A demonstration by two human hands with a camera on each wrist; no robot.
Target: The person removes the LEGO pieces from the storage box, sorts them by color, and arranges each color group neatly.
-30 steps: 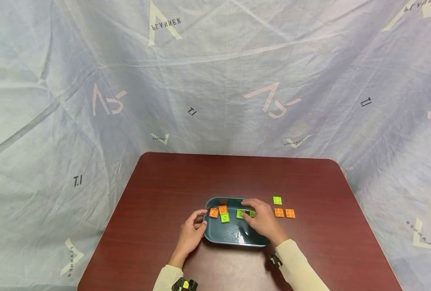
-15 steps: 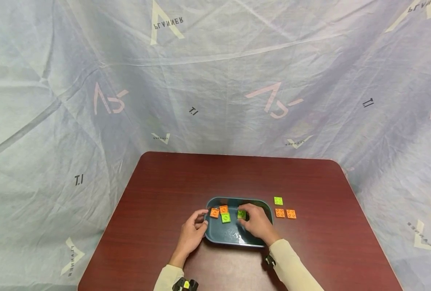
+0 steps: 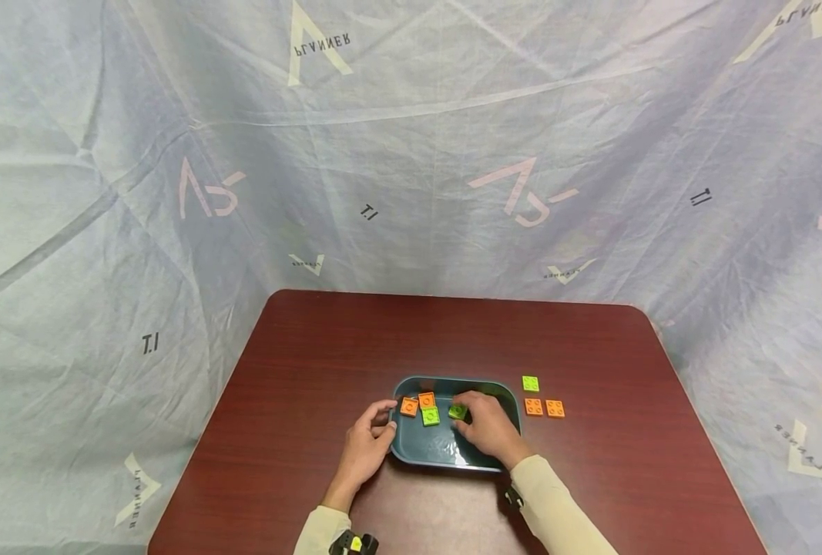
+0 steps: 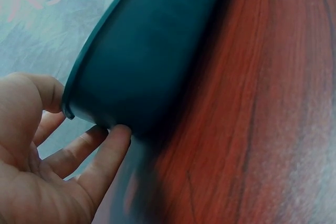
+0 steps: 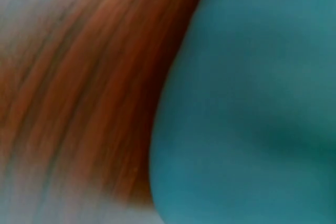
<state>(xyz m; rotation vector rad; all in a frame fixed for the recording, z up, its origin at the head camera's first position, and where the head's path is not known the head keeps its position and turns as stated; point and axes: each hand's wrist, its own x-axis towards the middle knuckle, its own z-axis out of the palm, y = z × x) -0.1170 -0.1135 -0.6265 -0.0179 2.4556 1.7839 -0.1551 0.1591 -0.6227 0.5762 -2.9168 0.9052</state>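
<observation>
A dark teal tray (image 3: 417, 455) sits on the table. My left hand (image 3: 365, 451) grips its left end; in the left wrist view the thumb and fingertips (image 4: 123, 132) meet the tray's rim and outer wall (image 4: 142, 66). Inside the tray, my right hand (image 3: 488, 428) pinches a green toy brick (image 3: 456, 412) between thumb and fingers. Left of it lie two orange toy bricks (image 3: 409, 406) and another green brick (image 3: 430, 416), undersides up. The right wrist view shows only the blurred tray wall (image 5: 252, 87) and wood, without the hand.
Right of the tray, a green brick (image 3: 531, 383) and two orange bricks (image 3: 545, 408) lie studs up on the red-brown table (image 3: 355, 339). A printed grey cloth (image 3: 411, 154) hangs behind the table.
My right hand has moved left within the tray onto the green brick, which has shifted slightly. A second green brick seen earlier beside that hand is now hidden. My left hand has stayed put.
</observation>
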